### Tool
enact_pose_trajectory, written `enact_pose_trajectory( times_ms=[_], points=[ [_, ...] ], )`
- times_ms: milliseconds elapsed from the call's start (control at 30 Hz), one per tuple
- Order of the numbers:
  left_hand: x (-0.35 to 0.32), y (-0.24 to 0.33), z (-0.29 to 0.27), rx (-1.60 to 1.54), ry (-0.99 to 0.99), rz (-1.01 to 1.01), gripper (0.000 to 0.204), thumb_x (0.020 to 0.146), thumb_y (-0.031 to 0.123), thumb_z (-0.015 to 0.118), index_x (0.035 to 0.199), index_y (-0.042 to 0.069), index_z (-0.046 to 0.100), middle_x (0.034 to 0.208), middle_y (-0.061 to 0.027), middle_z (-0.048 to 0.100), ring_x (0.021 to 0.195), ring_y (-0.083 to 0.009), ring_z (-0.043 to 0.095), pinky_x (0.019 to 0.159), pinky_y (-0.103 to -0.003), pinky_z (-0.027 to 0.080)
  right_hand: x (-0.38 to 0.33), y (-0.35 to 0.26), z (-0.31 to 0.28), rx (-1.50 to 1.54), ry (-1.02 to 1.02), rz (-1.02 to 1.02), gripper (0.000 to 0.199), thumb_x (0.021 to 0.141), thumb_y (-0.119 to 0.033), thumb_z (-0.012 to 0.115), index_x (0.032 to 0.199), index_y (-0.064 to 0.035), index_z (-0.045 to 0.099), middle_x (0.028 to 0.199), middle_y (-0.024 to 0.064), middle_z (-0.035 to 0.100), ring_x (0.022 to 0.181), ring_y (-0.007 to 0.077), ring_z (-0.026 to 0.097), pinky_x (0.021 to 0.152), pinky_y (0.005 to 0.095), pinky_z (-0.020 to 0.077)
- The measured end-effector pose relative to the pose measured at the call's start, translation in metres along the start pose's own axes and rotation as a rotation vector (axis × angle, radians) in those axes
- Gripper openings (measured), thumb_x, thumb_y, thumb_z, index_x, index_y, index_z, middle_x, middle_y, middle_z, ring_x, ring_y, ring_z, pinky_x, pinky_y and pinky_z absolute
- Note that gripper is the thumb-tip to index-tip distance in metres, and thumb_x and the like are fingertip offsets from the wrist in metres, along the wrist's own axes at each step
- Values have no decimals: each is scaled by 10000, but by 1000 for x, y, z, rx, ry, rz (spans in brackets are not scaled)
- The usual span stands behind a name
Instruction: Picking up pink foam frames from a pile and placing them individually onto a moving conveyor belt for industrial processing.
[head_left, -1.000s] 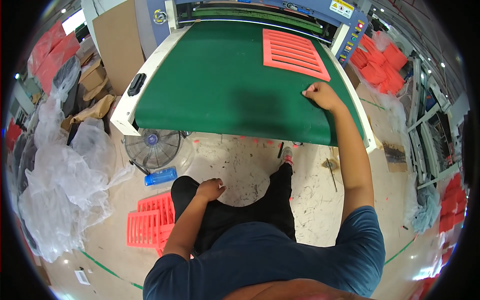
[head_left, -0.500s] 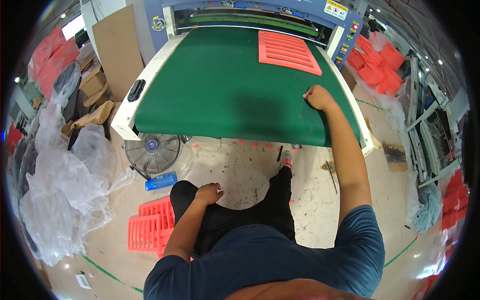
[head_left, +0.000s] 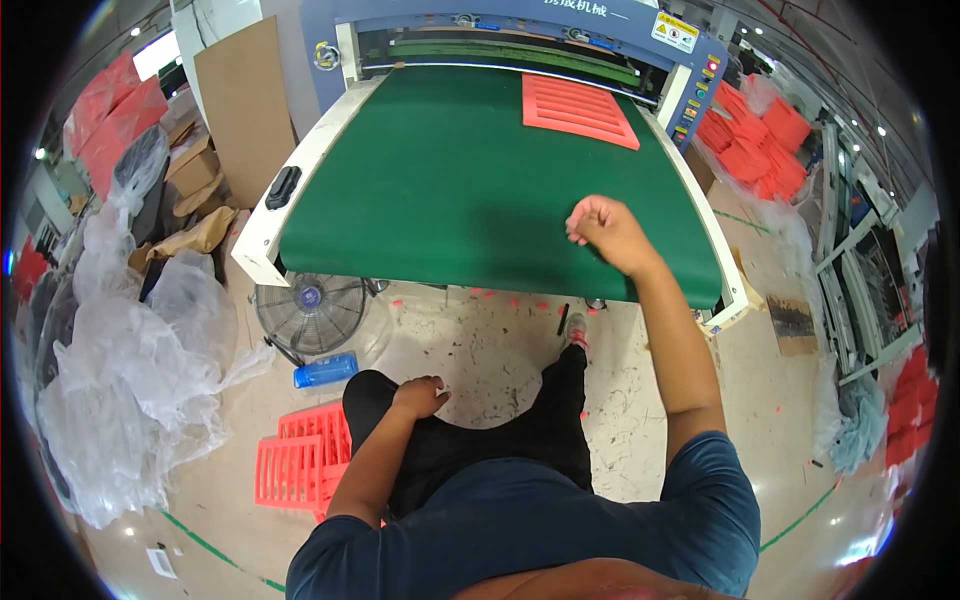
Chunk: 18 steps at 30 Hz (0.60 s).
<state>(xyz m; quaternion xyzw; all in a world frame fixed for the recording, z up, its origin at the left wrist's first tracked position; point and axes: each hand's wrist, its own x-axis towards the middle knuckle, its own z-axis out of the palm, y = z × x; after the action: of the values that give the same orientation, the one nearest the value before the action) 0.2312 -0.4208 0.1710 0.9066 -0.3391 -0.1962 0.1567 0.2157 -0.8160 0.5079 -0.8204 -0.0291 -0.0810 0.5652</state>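
Note:
A green conveyor belt [head_left: 420, 180] runs out of a blue-grey machine [head_left: 348, 20] in front of me. On its far right part lies a flat red-pink foam sheet [head_left: 578, 112] with long slots cut through it, close to the machine's opening. My right hand [head_left: 605, 230] hovers over the near right of the belt, its fingers curled in and nothing visible in them. It is apart from the foam sheet. My left hand [head_left: 420, 397] rests by my left thigh, fingers loosely curled; I see nothing held there.
Slotted red foam pieces [head_left: 290, 470] stand on the floor at my left. Beyond them are a blue bottle [head_left: 326, 370], a floor fan [head_left: 312, 310] and heaped clear plastic wrap [head_left: 140, 380]. More red foam [head_left: 755, 150] is piled right of the machine. Control buttons [head_left: 700, 95] line its right post.
My right hand has drawn left and slightly nearer me, its palm side turning up. The foam sheet sits slightly closer to the machine. My left hand stays by my thigh.

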Motion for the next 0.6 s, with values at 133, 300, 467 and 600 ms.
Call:
enact_pose_trajectory(
  times_ms=[133,300,467,600],
  points=[
    [0,-3,2,1,6,15,428,948,472,589,1127,88,654,1067,-152,709,1017,-342,674,875,-446,533,-43,-7,44,140,-23,-32,71,898,17,617,927,-42,644,831,33,690,712,82,618,658,245,502],
    [1,3,-4,23,-61,-12,442,962,476,558,1154,88,651,1151,-155,695,1090,-336,656,915,-451,523,-95,25,86,360,-59,-21,148,882,7,746,922,-43,612,893,-5,643,822,73,613,737,236,512],
    [0,1,0,25,-62,-24,440,960,474,561,1141,85,654,1146,-159,697,1081,-340,660,915,-455,525,-140,74,117,351,-114,185,206,927,-77,726,1114,7,705,922,2,696,836,68,632,760,234,516],
    [1,-4,8,39,23,41,409,947,455,599,1100,80,651,1032,-142,719,1003,-339,680,857,-444,540,-178,125,154,65,-30,303,200,973,-157,676,1072,11,719,845,30,705,793,71,629,734,255,523]
  ],
)
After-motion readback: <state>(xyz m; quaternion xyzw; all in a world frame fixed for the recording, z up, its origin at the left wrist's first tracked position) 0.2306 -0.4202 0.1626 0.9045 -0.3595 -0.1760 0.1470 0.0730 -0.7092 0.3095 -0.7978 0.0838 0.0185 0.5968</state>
